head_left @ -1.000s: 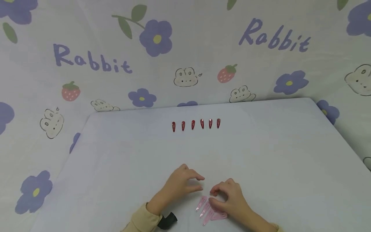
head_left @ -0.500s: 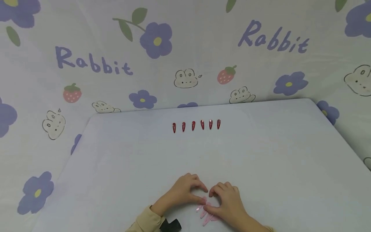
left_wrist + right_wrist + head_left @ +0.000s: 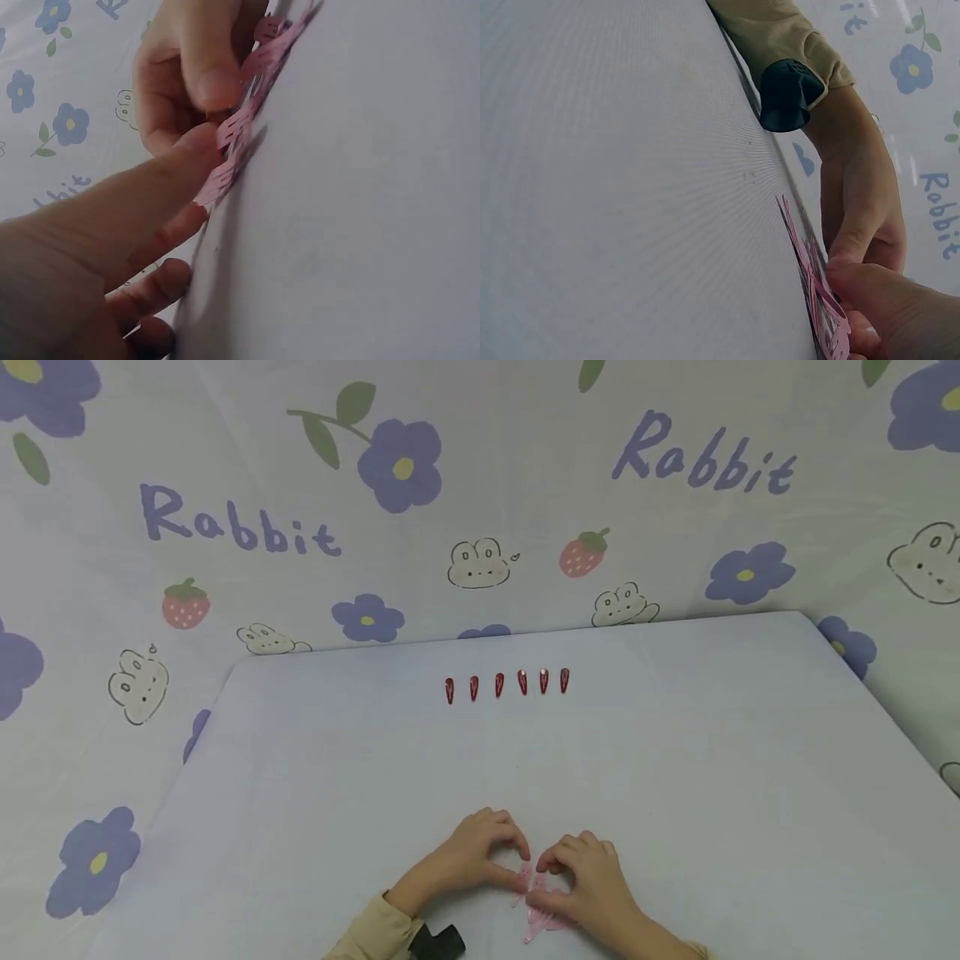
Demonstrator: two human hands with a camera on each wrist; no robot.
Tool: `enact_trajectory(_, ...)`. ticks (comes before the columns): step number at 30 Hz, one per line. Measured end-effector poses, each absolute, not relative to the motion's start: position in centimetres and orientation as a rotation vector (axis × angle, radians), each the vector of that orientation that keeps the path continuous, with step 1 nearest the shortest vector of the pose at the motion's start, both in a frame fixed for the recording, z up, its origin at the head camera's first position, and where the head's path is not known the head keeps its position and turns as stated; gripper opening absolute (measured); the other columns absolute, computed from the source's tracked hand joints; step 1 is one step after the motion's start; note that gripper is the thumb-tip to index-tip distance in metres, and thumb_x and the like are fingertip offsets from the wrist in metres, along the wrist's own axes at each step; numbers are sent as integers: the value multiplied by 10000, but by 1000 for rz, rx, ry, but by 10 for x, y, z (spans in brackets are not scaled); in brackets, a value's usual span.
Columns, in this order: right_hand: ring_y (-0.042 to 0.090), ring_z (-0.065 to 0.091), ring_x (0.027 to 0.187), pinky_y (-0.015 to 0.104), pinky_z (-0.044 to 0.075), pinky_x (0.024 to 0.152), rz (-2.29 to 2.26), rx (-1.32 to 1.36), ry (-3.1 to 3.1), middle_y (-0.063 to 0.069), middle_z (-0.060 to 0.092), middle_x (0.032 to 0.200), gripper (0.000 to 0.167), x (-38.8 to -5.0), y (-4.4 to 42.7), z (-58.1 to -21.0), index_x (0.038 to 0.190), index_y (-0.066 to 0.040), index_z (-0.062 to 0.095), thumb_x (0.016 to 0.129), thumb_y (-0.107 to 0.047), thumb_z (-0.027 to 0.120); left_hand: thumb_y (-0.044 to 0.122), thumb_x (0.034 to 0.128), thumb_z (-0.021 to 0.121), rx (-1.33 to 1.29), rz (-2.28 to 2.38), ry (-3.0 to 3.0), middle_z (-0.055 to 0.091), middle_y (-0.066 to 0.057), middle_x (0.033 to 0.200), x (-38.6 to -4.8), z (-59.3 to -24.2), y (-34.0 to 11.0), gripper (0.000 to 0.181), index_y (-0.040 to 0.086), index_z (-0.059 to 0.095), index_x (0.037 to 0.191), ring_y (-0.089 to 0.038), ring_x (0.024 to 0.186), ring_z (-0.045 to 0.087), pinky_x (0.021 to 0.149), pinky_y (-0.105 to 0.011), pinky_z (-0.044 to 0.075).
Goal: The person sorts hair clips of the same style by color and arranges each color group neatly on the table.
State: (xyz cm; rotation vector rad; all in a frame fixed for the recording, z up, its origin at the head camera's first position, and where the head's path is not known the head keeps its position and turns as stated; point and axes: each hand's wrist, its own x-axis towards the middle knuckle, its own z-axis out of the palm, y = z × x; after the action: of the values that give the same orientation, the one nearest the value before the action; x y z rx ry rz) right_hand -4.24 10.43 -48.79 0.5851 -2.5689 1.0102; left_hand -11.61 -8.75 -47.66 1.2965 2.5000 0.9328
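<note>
Head cam: you get dim, soft, fairly even light; table (image 3: 712, 735) reads cool blue-grey, cloth (image 3: 517, 460) a dull grey w/ a darker R side, tiny glints on the red clips (image 3: 498, 685). Pink clips (image 3: 537, 918) look mushy there. L wrist pic's hazy, low-contrast, bg soft; you see a blurry shadow next to the pink clips. R wrist: dim, fine moiré-like lines across table, pale glare streaks on cloth.

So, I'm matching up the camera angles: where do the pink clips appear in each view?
Head: the pink clips lie near the bottom edge, right of centre.
Left wrist: upper half, near the middle, slanting down-left from the top edge.
Right wrist: lower right, running down to the bottom edge.
Shared landmark: the left hand, visible in all three.
</note>
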Motion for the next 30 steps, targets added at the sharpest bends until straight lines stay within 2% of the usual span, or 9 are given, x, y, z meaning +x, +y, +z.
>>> enact_trajectory(5,40,377,734,310,266,642,975,595,-2602,-198,452,767,359,-41,107,-486,777,-228,549,584,-428,777,366,611,794,1390,855,2498,506,82,882,-115,-473,-87,356,181,606,849,-46,740,369,667,-176,304)
enact_trajectory(11,26,364,722,297,259,637,991,580,-2600,-209,428,750,349,-41,106,-489,756,-242,529,579,-402,783,357,621,788,1293,844,2507,459,132,840,-113,-477,-88,292,196,605,781,-28,743,349,670,-185,288)
enact_trajectory(18,20,359,718,295,264,642,1012,579,-2574,-194,444,751,352,-45,103,-489,767,-216,542,563,-352,794,275,624,805,1230,1039,2414,522,154,731,-121,-477,-92,203,184,644,706,-14,687,349,619,-190,287)
enact_trajectory(25,19,361,721,298,263,641,1027,583,-2596,-202,445,752,342,-43,103,-490,766,-217,546,570,-353,792,219,693,765,1108,1152,2295,561,182,675,-119,-475,-95,112,145,691,733,3,666,421,602,-173,325)
enact_trajectory(30,18,363,719,296,270,642,1015,573,-2592,-208,444,753,334,-43,104,-490,766,-218,551,575,-348,792,173,749,726,1003,1243,2323,613,141,701,-120,-476,-93,70,111,700,769,31,653,474,599,-167,380)
